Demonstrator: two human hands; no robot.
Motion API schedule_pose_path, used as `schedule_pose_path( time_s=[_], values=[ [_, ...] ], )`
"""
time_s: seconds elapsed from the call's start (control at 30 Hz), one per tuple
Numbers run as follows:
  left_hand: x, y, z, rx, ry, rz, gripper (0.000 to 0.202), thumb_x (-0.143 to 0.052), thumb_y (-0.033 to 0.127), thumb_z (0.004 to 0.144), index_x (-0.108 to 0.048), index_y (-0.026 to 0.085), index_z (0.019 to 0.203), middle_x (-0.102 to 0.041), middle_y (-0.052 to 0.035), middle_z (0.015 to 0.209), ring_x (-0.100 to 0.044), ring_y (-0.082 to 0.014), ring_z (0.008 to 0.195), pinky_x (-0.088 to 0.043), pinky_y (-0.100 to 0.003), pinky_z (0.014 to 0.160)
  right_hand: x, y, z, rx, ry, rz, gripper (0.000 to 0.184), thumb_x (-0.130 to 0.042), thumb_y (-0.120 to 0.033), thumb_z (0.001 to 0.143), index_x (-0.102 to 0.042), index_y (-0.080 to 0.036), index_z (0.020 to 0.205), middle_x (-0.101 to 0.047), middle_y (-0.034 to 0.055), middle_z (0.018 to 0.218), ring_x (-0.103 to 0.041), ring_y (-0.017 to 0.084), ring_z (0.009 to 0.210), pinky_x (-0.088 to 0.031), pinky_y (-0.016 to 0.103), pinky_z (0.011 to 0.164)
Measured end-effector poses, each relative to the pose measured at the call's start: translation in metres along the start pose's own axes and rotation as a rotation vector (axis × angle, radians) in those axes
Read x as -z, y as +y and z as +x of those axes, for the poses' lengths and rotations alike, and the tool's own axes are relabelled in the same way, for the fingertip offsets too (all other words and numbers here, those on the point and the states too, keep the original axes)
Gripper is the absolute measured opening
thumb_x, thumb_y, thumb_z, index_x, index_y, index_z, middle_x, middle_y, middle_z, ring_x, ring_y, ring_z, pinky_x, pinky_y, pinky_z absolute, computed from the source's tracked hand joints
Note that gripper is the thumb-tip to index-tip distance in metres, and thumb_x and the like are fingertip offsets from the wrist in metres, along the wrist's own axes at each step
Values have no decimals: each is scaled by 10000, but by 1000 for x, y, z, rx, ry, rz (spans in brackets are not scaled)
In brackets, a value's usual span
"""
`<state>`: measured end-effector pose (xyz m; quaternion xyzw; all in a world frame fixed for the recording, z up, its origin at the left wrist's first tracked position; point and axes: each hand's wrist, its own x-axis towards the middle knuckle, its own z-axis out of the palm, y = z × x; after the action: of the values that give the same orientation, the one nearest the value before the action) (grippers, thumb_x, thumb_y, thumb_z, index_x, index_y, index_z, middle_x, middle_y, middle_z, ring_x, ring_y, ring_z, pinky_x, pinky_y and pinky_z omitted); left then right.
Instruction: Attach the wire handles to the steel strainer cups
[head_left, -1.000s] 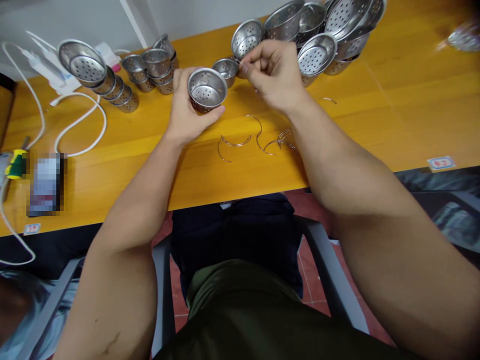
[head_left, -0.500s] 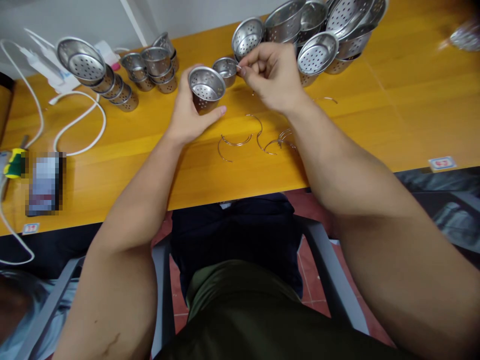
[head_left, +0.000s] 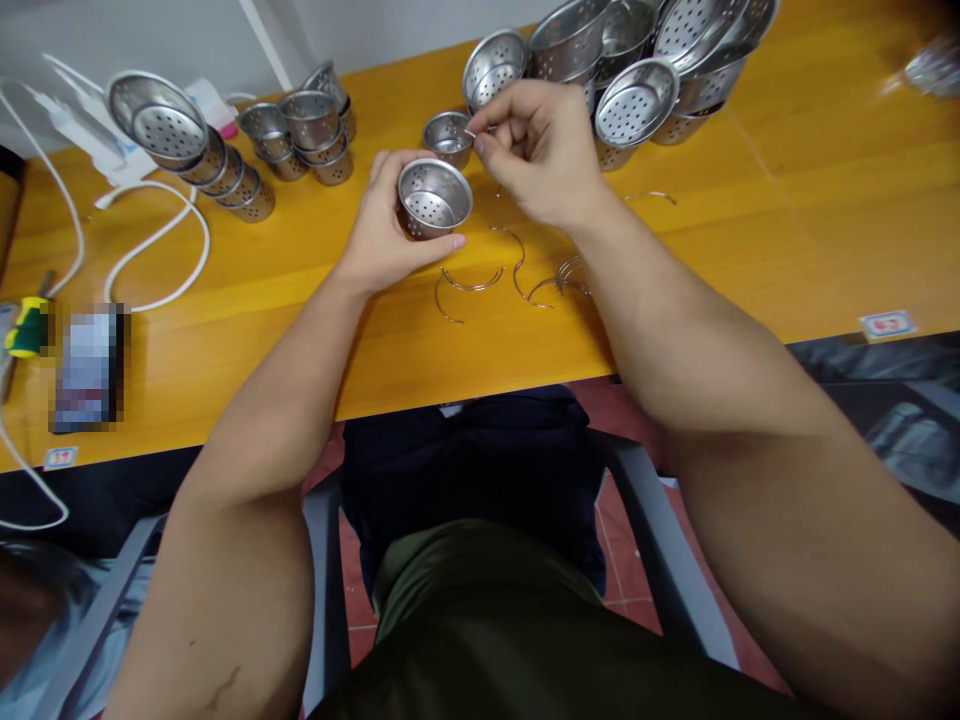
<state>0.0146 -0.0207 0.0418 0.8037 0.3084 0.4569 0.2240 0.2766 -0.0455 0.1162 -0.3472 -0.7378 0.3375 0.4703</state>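
In the head view my left hand (head_left: 382, 225) is wrapped round a perforated metal cup (head_left: 435, 200), its mouth turned up towards me. My right hand (head_left: 544, 150) pinches a short, thin piece of wire (head_left: 471, 133) between thumb and forefinger; most of the wire is hidden. Just behind the held cup, a smaller metal cup (head_left: 448, 140) stands close to the right fingertips. Several thin curved wires (head_left: 472, 288) lie loose on the wooden table (head_left: 465, 365) below my hands.
Stacked perforated cups (head_left: 322, 125) stand at the back left, beside a leaning stack (head_left: 161, 125). Larger perforated cups (head_left: 637, 105) crowd the back right. On the left lie a white cable (head_left: 206, 235), a blurred-out phone (head_left: 86, 370) and a yellow-green object (head_left: 28, 327).
My left hand has brought the perforated cup slightly right and towards me, tipping its mouth. My right hand stays almost in place, still pinching the wire.
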Motion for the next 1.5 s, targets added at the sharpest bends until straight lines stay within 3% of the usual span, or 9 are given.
schedule_pose_path(
  time_s=[0.1, 0.3, 0.6, 0.8, 1.0, 1.1, 1.27, 1.37, 1.5],
  values=[
    [1, 10, 3, 12, 127, 67, 671, -1072, 544, 683, -741, 455, 1260, -705, -89, 1225, -674, -498, 1283, -580, -724, 1093, 0, 6, 1, -4, -4, -10, 223, -911, -392, 963, -703, -322, 926, -490, -27, 740, -374, 233, 696, -363, 386, 668],
    [-1, 20, 7, 44, 98, 36, 651, -1014, 560, 754, -689, 466, 1310, -754, -62, 1238, -697, -475, 1291, -578, -709, 1102, -2, 14, 3, 40, 12, 37, 204, -912, -419, 937, -732, -323, 933, -488, -27, 730, -357, 220, 672, -335, 392, 693],
    [-11, -13, 3, -2, 144, -65, 727, -973, 650, 843, -623, 535, 1470, -755, -45, 1385, -720, -450, 1367, -646, -671, 1069, -2, 2, -1, -83, 14, -65, 272, -914, -534, 967, -728, -342, 1014, -511, 12, 795, -394, 264, 747, -380, 387, 674],
    [-24, -34, 2, -199, 179, -220, 925, -871, 981, 840, -540, 487, 1549, -713, -45, 1441, -728, -408, 1291, -649, -678, 1111, 0, 5, -1, -23, 35, -30, 265, -912, -484, 1014, -696, -331, 1015, -506, -9, 785, -371, 244, 720, -371, 380, 692],
    [-1, 9, 2, -9, 77, -98, 798, -1054, 720, 759, -654, 493, 1411, -756, -62, 1405, -709, -475, 1379, -661, -724, 1072, 3, 32, 7, 131, 78, 2, 294, -919, -510, 1050, -691, -335, 987, -533, -18, 753, -384, 232, 653, -338, 393, 650],
    [7, 22, 3, -1, 107, -31, 698, -1056, 679, 740, -701, 485, 1309, -786, -54, 1326, -715, -483, 1375, -656, -758, 1124, 1, 47, 13, 212, 70, -24, 293, -884, -571, 1063, -710, -340, 1015, -517, -27, 717, -353, 226, 593, -326, 403, 593],
    [2, 10, 2, -16, 122, -63, 724, -1061, 693, 771, -675, 426, 1323, -795, -73, 1368, -742, -458, 1353, -653, -722, 1156, -3, 57, 15, 289, 59, -4, 252, -889, -498, 1091, -727, -313, 1036, -488, -45, 684, -339, 202, 549, -310, 387, 567],
    [-4, 2, 3, -68, 118, -112, 794, -1075, 749, 758, -657, 408, 1340, -798, -86, 1350, -774, -456, 1281, -672, -693, 1083, -3, 58, 14, 281, 58, -15, 224, -875, -483, 1090, -736, -313, 1044, -487, -44, 689, -342, 203, 556, -322, 386, 569],
    [-9, -1, 6, -20, 157, -94, 776, -1115, 675, 747, -657, 432, 1324, -799, -72, 1348, -772, -450, 1262, -689, -687, 1058, -2, 56, 14, 232, 50, -43, 246, -875, -545, 1068, -745, -337, 1047, -521, -30, 700, -359, 218, 570, -342, 399, 576]
  ],
)
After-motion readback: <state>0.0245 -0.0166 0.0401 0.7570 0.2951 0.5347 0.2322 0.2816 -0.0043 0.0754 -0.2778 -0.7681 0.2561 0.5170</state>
